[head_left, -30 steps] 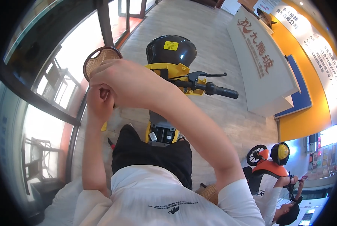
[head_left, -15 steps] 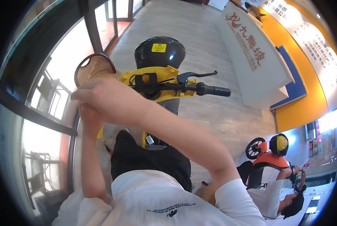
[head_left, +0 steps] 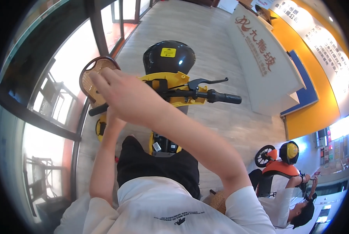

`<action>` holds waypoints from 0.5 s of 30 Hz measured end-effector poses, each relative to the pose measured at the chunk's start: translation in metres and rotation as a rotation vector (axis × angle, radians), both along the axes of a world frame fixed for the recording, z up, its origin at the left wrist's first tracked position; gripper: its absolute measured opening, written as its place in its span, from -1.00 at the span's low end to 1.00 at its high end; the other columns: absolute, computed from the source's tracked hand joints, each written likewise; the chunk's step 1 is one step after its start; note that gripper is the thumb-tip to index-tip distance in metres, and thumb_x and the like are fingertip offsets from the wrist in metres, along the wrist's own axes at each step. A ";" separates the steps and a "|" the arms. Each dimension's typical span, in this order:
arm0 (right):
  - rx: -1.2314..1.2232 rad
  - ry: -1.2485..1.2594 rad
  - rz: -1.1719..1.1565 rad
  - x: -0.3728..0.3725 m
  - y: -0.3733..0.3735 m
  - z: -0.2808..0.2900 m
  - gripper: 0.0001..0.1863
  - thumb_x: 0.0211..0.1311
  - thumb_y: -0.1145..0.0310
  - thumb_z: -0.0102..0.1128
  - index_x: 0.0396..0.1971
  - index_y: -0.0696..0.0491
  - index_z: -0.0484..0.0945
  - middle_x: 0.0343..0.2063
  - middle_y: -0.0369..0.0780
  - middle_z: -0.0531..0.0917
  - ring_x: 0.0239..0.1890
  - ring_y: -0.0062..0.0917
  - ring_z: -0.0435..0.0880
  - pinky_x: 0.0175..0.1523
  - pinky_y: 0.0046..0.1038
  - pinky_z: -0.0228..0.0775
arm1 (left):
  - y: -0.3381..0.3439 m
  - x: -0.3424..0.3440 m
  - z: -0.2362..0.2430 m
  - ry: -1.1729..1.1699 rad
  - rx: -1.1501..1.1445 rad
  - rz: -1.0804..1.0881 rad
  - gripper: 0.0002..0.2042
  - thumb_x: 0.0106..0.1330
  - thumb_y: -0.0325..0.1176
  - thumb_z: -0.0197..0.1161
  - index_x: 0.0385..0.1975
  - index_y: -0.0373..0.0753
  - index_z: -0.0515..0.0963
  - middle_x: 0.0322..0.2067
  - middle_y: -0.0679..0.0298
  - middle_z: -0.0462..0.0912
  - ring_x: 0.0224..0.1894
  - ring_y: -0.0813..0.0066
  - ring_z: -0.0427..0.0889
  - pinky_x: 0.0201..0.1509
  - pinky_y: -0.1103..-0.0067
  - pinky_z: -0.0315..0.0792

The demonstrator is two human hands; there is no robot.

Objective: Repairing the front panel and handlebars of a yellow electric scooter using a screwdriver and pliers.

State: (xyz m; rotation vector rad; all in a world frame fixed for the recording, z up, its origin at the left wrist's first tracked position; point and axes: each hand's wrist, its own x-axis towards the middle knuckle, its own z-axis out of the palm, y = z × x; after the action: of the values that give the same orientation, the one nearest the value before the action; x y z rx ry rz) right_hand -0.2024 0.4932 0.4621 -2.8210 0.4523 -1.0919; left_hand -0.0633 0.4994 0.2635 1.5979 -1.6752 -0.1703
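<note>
I sit astride a yellow and black scooter with its body panels partly off. My right hand (head_left: 127, 95) reaches across to the left, its fingers spread and slightly bent above the left end of the handlebar (head_left: 178, 93). Beneath it my left hand (head_left: 115, 117) comes up, mostly covered, its fingers hidden. The black left grip (head_left: 98, 110) sticks out beside both hands. On the right side are the bare right grip (head_left: 225, 97) and a brake lever (head_left: 209, 81). A glossy black rounded piece (head_left: 169, 58) with a yellow label lies beyond the handlebar.
A woven-backed chair (head_left: 89, 80) stands just past my hands, by the glass doors (head_left: 75, 43). A yellow and black part (head_left: 100, 126) is low on the left. To the right are a white counter (head_left: 256, 58) and another person near an orange scooter (head_left: 281, 167).
My hands have shifted right and separated somewhat, and my right fingers have spread. The left grip, covered before, now shows. The view has moved slightly.
</note>
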 end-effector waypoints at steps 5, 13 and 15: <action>-0.106 0.112 -0.325 0.008 0.021 0.005 -0.52 0.04 0.41 0.22 0.01 0.25 0.45 -0.35 -0.22 0.54 -0.31 -0.44 0.64 -0.29 -0.44 0.52 | -0.018 -0.014 0.010 -0.006 0.040 -0.029 -0.68 0.33 -0.20 0.21 -0.05 -0.28 0.56 -0.19 -0.15 0.66 -0.08 -0.23 0.61 -0.05 0.09 0.47; -0.263 0.021 -0.322 0.014 0.014 -0.001 -0.70 0.05 0.38 0.21 -0.22 0.21 0.52 -0.34 -0.18 0.54 -0.27 -0.46 0.63 -0.27 -0.51 0.51 | -0.004 -0.032 0.011 -0.067 0.096 -0.104 -0.70 0.34 -0.20 0.19 -0.09 -0.28 0.57 -0.22 -0.14 0.67 -0.10 -0.22 0.62 -0.06 0.09 0.47; -0.188 0.017 -0.295 0.011 0.013 -0.001 -0.73 0.04 0.42 0.23 -0.25 0.21 0.50 -0.31 -0.12 0.56 -0.18 -0.39 0.64 -0.20 -0.47 0.53 | -0.010 -0.037 0.014 -0.090 0.105 -0.115 -0.70 0.34 -0.20 0.18 -0.09 -0.28 0.57 -0.23 -0.14 0.67 -0.11 -0.22 0.62 -0.07 0.09 0.47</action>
State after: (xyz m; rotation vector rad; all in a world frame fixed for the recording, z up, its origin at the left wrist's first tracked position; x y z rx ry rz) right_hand -0.1913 0.5064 0.4615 -2.9962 0.8313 -1.2193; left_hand -0.1008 0.4897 0.2773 1.6070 -1.8565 -0.2520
